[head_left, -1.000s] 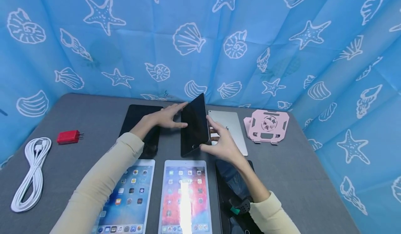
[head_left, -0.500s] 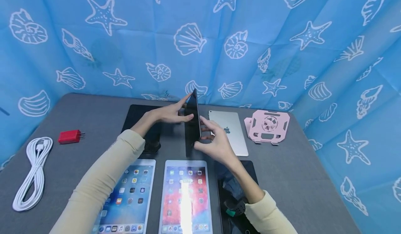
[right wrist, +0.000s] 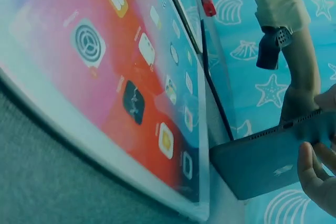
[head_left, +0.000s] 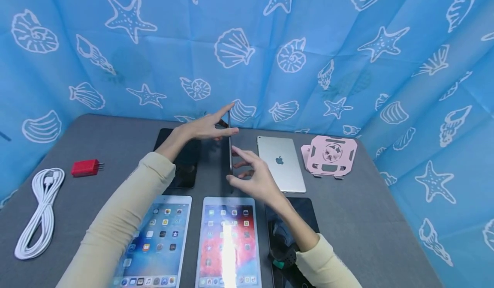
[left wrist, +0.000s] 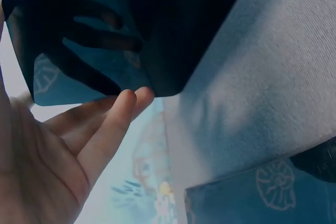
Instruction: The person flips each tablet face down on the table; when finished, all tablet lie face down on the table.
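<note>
Both hands hold a dark tablet on its edge over the table, so it looks like a thin upright line in the head view. My left hand is at its far end, with thumb and forefinger reaching past the edge. In the left wrist view, fingertips meet the border of the glossy black screen, which mirrors the hand. Thumb and fingers of my right hand pinch the near end. The right wrist view shows the tablet's grey back with a logo, and its port edge.
Around it lie a black tablet, a silver tablet back up, a blue-screen tablet, a red-and-pink-screen tablet and another black tablet. A pink stand, red charger and coiled white cable sit outward.
The tablet has turned from showing its screen at a slant to standing edge-on, moving a little left. The right hand has shifted left and the left hand slightly farther back with it.
</note>
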Demonstrator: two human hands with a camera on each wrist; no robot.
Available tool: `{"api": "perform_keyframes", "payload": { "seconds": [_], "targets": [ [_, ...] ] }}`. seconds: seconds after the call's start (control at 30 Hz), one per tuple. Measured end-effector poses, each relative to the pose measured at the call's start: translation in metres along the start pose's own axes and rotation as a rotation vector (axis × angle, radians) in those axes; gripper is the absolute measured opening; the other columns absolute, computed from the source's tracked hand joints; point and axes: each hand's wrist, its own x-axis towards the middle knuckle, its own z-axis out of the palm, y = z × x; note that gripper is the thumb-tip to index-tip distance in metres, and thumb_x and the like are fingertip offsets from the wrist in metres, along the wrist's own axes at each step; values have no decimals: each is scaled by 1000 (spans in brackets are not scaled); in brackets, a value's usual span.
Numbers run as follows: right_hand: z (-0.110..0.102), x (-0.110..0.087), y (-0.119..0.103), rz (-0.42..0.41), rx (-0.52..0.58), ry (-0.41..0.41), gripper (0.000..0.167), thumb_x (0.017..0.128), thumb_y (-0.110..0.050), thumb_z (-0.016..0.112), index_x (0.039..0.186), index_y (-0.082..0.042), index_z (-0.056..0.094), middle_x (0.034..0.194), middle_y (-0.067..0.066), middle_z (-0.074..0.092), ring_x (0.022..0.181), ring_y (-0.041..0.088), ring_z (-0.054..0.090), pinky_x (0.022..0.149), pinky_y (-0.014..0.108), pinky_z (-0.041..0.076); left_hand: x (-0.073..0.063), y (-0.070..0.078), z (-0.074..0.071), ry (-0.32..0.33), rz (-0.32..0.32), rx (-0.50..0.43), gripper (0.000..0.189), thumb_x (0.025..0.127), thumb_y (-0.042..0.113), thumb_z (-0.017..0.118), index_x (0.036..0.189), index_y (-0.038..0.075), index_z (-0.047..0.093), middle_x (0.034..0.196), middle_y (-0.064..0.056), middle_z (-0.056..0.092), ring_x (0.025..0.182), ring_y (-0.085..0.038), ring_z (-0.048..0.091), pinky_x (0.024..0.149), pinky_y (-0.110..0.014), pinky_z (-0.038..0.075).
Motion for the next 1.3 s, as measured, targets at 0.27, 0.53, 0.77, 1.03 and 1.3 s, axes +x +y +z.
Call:
{"api": "perform_keyframes", "payload": {
  "seconds": [0.27,0.53,0.77,1.03,1.3],
  "targets": [
    [-1,-2,15,79,-1,-134,69,95,-14,73,156,-7,42,148,21,54,117,38,68,91,43,60,-5,-11,-1,-59,89,-51,141,57,102,48,162,36,-19,172,-21,7,129,-46,58,93,-59,54],
    [2,-2,28,177,-55,-240,72,98,-24,71,159,-8,37,149,27,48,124,44,63,96,45,58,-10,-17,-9,-95,34,-174,124,79,69,76,164,35,-8,158,-25,36,119,-40,64,89,-49,58],
    [5,-2,33,199,-84,-269,75,97,-25,72,160,-11,35,150,26,47,130,44,58,102,51,54,-12,-28,-11,-105,29,-284,113,87,41,80,163,30,-2,157,-28,38,131,-43,58,95,-50,57],
    [7,-2,34,198,-112,-279,74,98,-26,71,160,-13,34,150,26,47,133,42,55,102,51,54,-17,-34,-13,-86,40,-380,110,86,29,83,164,26,5,154,-29,43,132,-43,58,104,-55,51],
    [11,-2,35,200,-149,-265,72,98,-27,71,159,-13,37,147,25,49,131,39,55,100,48,56,-21,-44,-13,-94,62,-481,107,87,16,81,163,22,6,112,-17,71,104,-26,72,91,-40,57]
  ]
}}
